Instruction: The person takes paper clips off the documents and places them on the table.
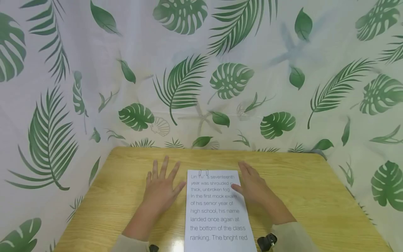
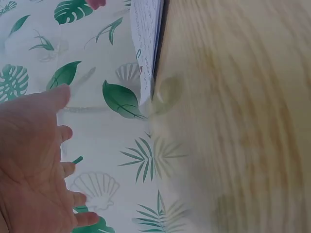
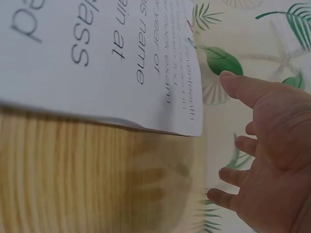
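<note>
A stack of white printed sheets [image 1: 217,210] lies on the wooden table between the two hands, large English text facing up. Two paper clips [image 1: 203,173] sit on its top edge; in the right wrist view one looks red and one bluish. To the left of the sheets, the left hand [image 1: 162,190] has its fingers spread and holds nothing. Over the sheets' right edge, the right hand [image 1: 253,185] reaches with its thumb above the text, fingers extended. In the right wrist view the right hand [image 3: 272,155] appears beyond the paper's corner with nothing in its grasp.
The light wooden table [image 1: 299,189] has rounded far corners. A white curtain [image 1: 201,84] with green leaf prints hangs behind it and along both sides. Black straps with small devices [image 1: 267,241] are on the wrists, below light sleeves [image 1: 292,238].
</note>
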The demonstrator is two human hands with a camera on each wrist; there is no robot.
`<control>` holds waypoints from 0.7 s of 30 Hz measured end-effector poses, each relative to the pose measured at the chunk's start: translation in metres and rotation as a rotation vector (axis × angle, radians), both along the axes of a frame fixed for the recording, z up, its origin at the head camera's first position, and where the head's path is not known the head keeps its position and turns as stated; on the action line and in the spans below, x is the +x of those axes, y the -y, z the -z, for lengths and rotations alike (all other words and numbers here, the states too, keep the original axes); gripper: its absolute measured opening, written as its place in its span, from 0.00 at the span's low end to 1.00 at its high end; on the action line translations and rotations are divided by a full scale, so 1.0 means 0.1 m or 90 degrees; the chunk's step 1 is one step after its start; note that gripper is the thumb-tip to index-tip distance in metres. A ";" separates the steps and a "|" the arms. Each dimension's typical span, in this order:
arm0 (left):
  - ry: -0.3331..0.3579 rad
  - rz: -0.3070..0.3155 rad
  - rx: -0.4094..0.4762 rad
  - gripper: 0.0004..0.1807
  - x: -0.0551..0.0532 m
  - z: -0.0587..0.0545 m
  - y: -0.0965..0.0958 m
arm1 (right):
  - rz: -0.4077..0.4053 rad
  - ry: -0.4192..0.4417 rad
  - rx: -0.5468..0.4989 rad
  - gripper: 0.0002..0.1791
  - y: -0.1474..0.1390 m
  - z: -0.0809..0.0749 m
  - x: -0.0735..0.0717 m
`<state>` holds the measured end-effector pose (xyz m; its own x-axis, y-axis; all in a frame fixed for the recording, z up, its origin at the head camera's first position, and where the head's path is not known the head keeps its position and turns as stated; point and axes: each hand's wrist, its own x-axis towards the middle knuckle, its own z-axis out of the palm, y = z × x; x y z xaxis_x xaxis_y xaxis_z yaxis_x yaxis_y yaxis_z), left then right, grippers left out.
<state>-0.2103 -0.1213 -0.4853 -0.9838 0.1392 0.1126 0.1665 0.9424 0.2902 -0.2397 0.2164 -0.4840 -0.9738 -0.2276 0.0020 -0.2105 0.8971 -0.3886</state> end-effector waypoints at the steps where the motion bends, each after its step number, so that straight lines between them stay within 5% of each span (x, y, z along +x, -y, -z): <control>1: 0.001 -0.002 -0.002 0.40 0.00 0.00 0.02 | 0.005 0.020 -0.008 0.53 0.00 0.03 -0.05; 6: 0.012 -0.008 -0.006 0.38 0.05 0.03 0.07 | 0.035 0.086 -0.022 0.54 0.00 0.18 -0.24; 11: 0.015 0.001 0.013 0.36 0.11 0.06 0.12 | 0.070 0.109 0.033 0.55 -0.02 0.29 -0.37; 16: 0.005 0.000 0.016 0.35 0.14 0.07 0.16 | 0.091 0.116 0.056 0.51 0.03 0.28 -0.42; 21: 0.002 -0.010 0.018 0.35 0.15 0.09 0.21 | 0.119 0.111 -0.001 0.49 0.17 0.28 -0.43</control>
<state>-0.1953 -0.1424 -0.4944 -0.9862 0.1210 0.1131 0.1512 0.9364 0.3166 -0.2827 0.1991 -0.5122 -0.9847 -0.0430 -0.1690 0.0298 0.9136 -0.4055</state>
